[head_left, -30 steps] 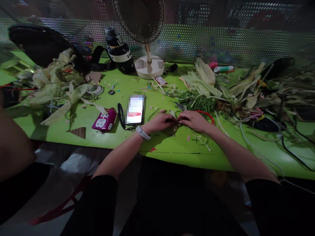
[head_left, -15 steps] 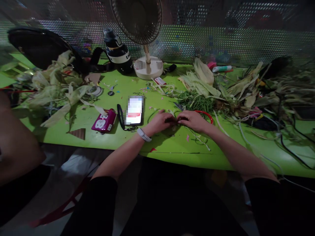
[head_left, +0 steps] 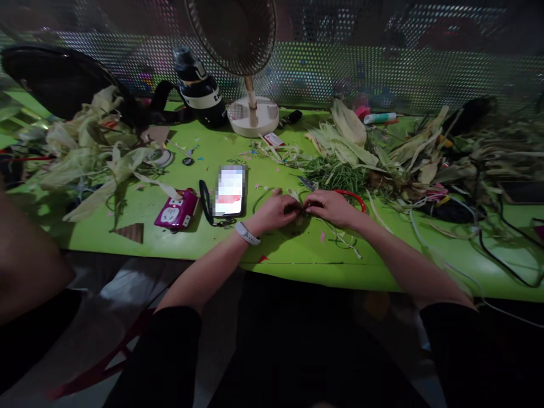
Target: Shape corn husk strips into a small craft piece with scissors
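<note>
My left hand (head_left: 279,213) and my right hand (head_left: 326,205) meet low over the green table (head_left: 293,255), fingertips pinched together. Whatever lies between the fingers is too small and dark to make out. A white band (head_left: 247,233) circles my left wrist. Just beyond my right hand lie scissors with a red handle (head_left: 356,198), partly covered by the hand. Thin pale strips (head_left: 346,241) rest on the table below my right hand. Left of my left hand is a lit phone (head_left: 229,192) with a black strap (head_left: 205,201).
Corn husks (head_left: 348,127) and shredded green strands (head_left: 342,178) heap at the right, more husks (head_left: 96,147) at the left. A fan (head_left: 253,116), a black bottle (head_left: 202,96) and a purple packet (head_left: 176,211) stand or lie around. Cables (head_left: 425,243) cross the right side. Another person's arm (head_left: 32,249) is at the left.
The view has shifted slightly, so the things on the table appear a little further left. Both hands keep nearly the same pinched pose.
</note>
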A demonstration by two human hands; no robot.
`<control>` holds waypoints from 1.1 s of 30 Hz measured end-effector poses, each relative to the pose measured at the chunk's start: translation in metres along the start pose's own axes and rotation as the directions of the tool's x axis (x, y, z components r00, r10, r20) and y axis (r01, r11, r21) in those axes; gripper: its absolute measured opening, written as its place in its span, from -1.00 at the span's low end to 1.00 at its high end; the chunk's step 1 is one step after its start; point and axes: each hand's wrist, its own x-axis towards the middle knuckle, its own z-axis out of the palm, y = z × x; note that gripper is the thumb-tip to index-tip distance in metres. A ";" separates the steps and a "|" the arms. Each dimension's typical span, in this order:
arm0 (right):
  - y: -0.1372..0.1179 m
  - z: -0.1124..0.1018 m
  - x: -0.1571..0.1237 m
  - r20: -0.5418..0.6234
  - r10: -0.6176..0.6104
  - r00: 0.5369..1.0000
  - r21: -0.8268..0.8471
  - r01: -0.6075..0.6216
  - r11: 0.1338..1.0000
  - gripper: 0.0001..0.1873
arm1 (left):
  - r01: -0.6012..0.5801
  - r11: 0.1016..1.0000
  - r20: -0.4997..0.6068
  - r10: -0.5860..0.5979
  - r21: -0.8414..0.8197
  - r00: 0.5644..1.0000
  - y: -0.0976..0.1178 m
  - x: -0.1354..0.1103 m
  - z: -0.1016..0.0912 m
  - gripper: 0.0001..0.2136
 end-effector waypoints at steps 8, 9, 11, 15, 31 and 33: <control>-0.006 -0.015 -0.004 0.048 -0.060 0.997 0.058 0.057 0.997 -0.85 | 0.000 1.000 0.005 0.000 0.005 1.000 0.000 0.000 -0.001 -0.84; -0.008 -0.015 -0.004 0.050 -0.056 0.997 0.044 0.054 0.998 -0.86 | -0.003 1.000 0.006 0.002 0.008 1.000 0.000 0.000 -0.001 -0.84; -0.010 -0.013 -0.004 0.059 -0.057 0.997 -0.002 0.058 0.998 -0.86 | -0.011 1.000 0.003 0.011 0.015 1.000 0.000 0.001 -0.001 -0.85; -0.011 -0.005 -0.003 0.062 -0.058 0.996 -0.141 0.066 0.988 -0.86 | -0.019 0.999 0.000 0.019 0.028 1.000 -0.001 0.001 0.000 -0.86; -0.018 0.006 -0.006 0.067 -0.148 0.987 -0.481 0.162 0.862 -0.81 | -0.030 0.999 -0.031 0.031 0.026 0.999 -0.004 0.000 0.003 -0.86; -0.020 0.007 -0.007 0.083 -0.161 0.983 -0.532 0.180 0.828 -0.80 | -0.041 0.999 -0.029 0.042 0.034 0.999 -0.005 0.000 0.003 -0.85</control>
